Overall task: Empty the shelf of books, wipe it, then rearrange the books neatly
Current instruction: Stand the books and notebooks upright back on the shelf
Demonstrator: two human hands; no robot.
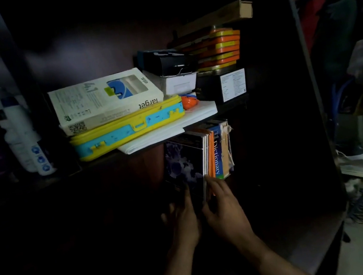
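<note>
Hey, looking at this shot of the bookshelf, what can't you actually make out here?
Head view, the only one:
- Lower shelf floor under the books: lost in darkness.
- Whether the left hand and right hand actually grip the dark-covered book: fingers blend into shadow.
- Dictionary title: its top is cut off by the upper shelf edge.
- Bottles at left: labels blurred.
- Small print on the target box: too small.

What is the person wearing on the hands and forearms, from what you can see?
Nothing that shows. Both the left hand and the right hand are bare, with no gloves, and both forearms are uncovered down to the bottom edge of the picture, so no sleeve is in view. No watch or bracelet shows at either wrist. The light is too dim to rule out rings on the fingers.
</note>
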